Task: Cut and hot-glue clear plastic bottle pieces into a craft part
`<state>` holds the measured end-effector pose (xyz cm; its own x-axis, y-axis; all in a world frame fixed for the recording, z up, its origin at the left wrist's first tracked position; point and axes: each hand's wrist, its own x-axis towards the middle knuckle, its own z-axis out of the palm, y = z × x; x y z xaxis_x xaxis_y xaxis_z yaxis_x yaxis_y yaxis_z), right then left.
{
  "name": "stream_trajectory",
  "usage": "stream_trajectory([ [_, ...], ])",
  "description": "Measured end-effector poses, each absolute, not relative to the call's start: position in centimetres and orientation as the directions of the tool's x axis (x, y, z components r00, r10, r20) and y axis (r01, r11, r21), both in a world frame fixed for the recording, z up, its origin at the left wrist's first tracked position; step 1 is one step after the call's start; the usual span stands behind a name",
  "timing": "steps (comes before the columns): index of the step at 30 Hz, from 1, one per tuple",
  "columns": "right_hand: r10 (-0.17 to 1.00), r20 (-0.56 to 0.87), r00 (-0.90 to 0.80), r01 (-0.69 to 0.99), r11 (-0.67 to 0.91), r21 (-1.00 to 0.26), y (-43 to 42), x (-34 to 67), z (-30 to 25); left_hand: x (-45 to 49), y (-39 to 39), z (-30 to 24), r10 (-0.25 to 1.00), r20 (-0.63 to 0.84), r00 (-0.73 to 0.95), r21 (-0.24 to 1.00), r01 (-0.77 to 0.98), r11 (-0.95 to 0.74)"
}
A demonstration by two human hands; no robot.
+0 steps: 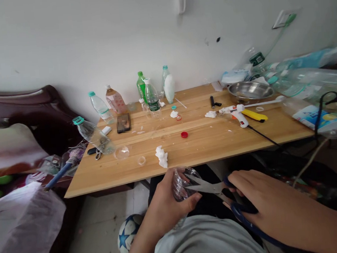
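Clear plastic: a thin-walled cut bottle piece (pixel 181 185) is held below the near edge of the wooden table (pixel 206 142), over the lap
Left hand (pixel 168 200): closed round the bottle piece, thumb on the near side, fingers wrapped behind
Right hand (pixel 263 197): closed through the blue loops of the scissors (pixel 213 188), whose blades are seen parted and pointed at the plastic, the tips touching or just beside its wall
Handling: the piece is judged light, springy and slippery, easily crushed; cut rims may be sharp, so a grip round the intact wall, away from the blades, is advised
On the table, far edge: several capped bottles (pixel 152 98) are stood upright
On the table, centre: a red cap (pixel 184 134) and a crumpled tissue (pixel 162 157) are seen
On the table, right part: a glue gun (pixel 237 116) and a steel bowl (pixel 250 90) are laid
Beneath the table, left: a football (pixel 128 234) rests on the floor
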<state>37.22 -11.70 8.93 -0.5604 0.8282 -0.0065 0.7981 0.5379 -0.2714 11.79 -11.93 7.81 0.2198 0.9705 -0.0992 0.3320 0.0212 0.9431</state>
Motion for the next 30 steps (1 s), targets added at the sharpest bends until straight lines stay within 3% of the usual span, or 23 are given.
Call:
stream_trajectory([
  [18,0.765,0.154,-0.625,0.767,0.639,-0.064,-11.3,38.0,8.1,12.2,-11.6,7.5,0.980,-0.122,0.159,0.899,0.437,0.041],
  [22,0.797,0.144,-0.586,0.792,0.601,-0.104,-11.3,38.0,7.7,12.4,-11.8,7.3,0.989,-0.087,0.117,0.904,0.427,0.029],
  [27,0.810,0.175,-0.560,0.743,0.584,-0.327,-11.4,38.1,8.5,11.7,-12.2,7.3,0.989,-0.055,0.136,0.922,0.387,-0.002],
  [30,0.790,0.275,-0.548,0.743,0.611,-0.274,-11.5,38.4,9.0,11.1,-12.4,7.3,0.981,-0.044,0.191,0.949,0.315,-0.019],
])
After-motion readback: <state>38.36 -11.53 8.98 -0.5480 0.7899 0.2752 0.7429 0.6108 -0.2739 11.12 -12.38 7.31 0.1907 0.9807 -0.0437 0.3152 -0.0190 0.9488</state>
